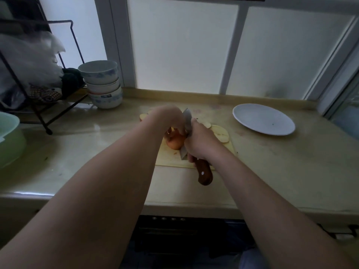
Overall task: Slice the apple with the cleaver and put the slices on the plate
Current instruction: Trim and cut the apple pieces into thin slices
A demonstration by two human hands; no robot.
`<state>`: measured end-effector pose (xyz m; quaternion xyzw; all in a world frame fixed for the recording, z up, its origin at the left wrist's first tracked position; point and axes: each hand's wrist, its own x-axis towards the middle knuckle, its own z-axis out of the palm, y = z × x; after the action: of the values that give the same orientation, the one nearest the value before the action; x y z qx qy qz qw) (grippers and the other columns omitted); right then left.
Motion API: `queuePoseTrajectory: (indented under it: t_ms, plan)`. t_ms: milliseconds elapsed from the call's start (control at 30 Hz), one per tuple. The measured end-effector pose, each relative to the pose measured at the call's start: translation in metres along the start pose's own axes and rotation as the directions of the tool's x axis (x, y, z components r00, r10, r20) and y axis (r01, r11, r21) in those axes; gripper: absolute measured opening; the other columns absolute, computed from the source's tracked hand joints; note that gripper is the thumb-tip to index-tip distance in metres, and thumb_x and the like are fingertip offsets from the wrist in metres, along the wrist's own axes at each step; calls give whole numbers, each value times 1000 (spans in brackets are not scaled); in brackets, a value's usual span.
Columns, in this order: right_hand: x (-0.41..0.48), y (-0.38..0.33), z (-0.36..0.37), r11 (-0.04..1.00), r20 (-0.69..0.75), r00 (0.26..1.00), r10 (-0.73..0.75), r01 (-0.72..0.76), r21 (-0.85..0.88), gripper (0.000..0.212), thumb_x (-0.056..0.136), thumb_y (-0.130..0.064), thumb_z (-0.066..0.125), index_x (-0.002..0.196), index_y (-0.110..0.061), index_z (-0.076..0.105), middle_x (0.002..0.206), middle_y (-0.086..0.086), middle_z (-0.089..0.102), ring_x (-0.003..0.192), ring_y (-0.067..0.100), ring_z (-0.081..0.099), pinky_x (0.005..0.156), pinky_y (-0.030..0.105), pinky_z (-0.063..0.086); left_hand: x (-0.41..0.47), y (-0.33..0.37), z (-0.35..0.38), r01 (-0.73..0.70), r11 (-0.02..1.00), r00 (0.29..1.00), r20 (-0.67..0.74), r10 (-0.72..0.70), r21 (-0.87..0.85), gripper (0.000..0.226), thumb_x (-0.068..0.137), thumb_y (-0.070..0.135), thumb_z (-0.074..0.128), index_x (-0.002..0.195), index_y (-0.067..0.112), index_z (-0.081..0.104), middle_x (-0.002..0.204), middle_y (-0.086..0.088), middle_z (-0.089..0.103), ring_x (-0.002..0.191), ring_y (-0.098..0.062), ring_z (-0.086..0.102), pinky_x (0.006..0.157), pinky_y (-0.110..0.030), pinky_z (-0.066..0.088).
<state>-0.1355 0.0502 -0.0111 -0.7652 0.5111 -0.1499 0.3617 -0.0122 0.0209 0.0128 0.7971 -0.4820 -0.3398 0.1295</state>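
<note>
An orange-red apple piece (174,143) sits on the pale cutting board (171,160) in the middle of the counter. My left hand (171,117) presses down on the apple from above. My right hand (200,140) is closed around the brown wooden handle (205,174) of the cleaver (186,121), whose blade stands edge-down right against the apple's right side. Cut apple slices (220,133) lie on the board to the right of my right hand. Another piece (143,116) shows beyond my left wrist. The white plate (263,119) stands bare at the right.
A stack of white-and-blue bowls (103,84) stands at the back left beside a black wire rack (38,105). A green basin (9,136) sits at the far left. Frosted window panes (184,45) run along the back; the counter's front edge (194,203) is close below.
</note>
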Motion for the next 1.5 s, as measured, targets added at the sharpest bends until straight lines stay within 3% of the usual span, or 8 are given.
queuePoseTrajectory:
  t_ms: [167,300,433,700,900,1033,1267,1500]
  plan:
    - [1,0,-1,1000,-4,1000,18,-18,17,75,100,-5,45,165,-28,15,88,14,71,51,19,68,44,27,52,2,1,0,-13,1000,1000,22,12,27,48,96,9,66,138,-6,48,134,-27,55,119,-40,61,104,-46,50]
    - [4,10,-3,994,-10,1000,20,-19,107,69,91,3,46,154,-21,37,91,15,70,39,12,63,39,24,48,2,-1,-1,39,999,999,36,-40,6,53,94,13,70,140,-3,47,134,-24,55,113,-37,64,101,-45,53]
    - [3,13,-18,979,-77,997,30,-14,204,90,82,8,42,162,-32,28,114,21,68,39,13,62,39,26,49,0,0,-2,42,999,998,41,-41,-9,56,95,11,68,143,-2,43,138,-23,52,117,-37,62,104,-45,51]
    - [-5,9,-32,974,-84,996,34,-14,227,93,87,6,35,166,-36,13,114,22,67,39,12,62,43,26,51,-3,2,-3,65,998,997,50,-63,-23,52,95,4,66,142,-2,44,139,-23,51,119,-39,60,102,-46,52]
    - [-8,9,-33,970,-90,996,26,-3,242,91,87,6,35,166,-34,15,112,24,67,39,13,62,43,27,51,-3,3,-2,76,997,996,47,-74,-27,54,95,4,64,144,-2,42,141,-23,50,121,-40,59,103,-46,51]
    - [-7,9,-33,969,-96,995,27,-2,248,90,88,6,34,166,-34,15,100,21,68,39,14,62,43,28,51,-4,3,-2,75,996,996,50,-73,-39,54,96,3,64,145,-2,42,141,-23,50,121,-40,58,103,-45,52]
    - [-9,8,-34,970,-93,995,31,-8,243,92,88,5,35,167,-35,13,120,25,67,39,13,63,44,28,52,-8,2,-2,65,994,997,46,-62,-85,53,95,3,65,144,0,45,142,-22,48,127,-40,53,101,-45,53]
    - [-12,6,-35,972,-83,996,15,5,236,92,86,5,37,167,-32,13,126,24,65,40,12,63,44,27,52,-11,5,-1,61,997,997,40,-59,-54,48,95,8,66,139,2,49,122,-19,52,117,-38,59,97,-44,56]
